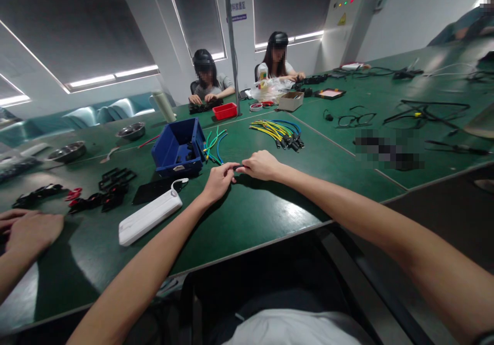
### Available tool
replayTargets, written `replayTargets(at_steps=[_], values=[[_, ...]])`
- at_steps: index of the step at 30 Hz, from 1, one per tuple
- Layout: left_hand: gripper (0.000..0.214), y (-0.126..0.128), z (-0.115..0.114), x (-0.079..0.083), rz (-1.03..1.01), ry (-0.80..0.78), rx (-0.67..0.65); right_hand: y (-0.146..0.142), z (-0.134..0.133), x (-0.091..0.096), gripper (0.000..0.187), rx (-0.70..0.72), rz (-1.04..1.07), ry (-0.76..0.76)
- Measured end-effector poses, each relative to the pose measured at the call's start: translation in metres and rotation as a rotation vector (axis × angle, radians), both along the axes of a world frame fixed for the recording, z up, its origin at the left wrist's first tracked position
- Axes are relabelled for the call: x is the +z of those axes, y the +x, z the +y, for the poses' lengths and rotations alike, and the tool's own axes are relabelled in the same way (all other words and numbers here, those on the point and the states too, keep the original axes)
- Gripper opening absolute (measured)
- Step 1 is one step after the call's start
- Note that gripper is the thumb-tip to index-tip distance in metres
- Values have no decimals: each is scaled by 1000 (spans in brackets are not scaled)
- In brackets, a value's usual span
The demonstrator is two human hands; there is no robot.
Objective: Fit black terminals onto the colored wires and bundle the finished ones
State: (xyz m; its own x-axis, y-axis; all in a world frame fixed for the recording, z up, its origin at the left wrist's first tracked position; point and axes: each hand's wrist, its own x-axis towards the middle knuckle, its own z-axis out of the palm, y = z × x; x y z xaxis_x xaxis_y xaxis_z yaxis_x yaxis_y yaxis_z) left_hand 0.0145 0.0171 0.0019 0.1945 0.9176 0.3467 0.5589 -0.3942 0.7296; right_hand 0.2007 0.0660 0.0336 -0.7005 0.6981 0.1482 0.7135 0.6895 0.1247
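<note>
My left hand [219,181] and my right hand [261,165] meet over the green table [250,216], fingertips pinched together on a small dark part [239,168] between them. I cannot make out what the part is. Just behind my hands lie loose green and blue wires [214,144] beside a blue plastic bin [178,147]. A bundle of yellow, green and blue wires with black connectors [278,131] lies farther back to the right.
A white power bank [150,218] and a black phone [151,190] lie left of my hands. Black and red clips [96,193] are scattered further left, near another person's hands [27,231]. Two people sit across the table. Glasses [355,120], a red tray [225,110] and metal bowls [131,131] stand farther back.
</note>
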Motion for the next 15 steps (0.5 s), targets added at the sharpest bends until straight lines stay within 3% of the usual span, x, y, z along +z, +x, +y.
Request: replayTargets(at_steps=[9,15], values=[[29,-1,3,-1,72,38,101,-10,-9,-11,27,106,90,-48],[29,-2,2,-1,67,45,82,-7,-7,-8,23,115,56,-67]])
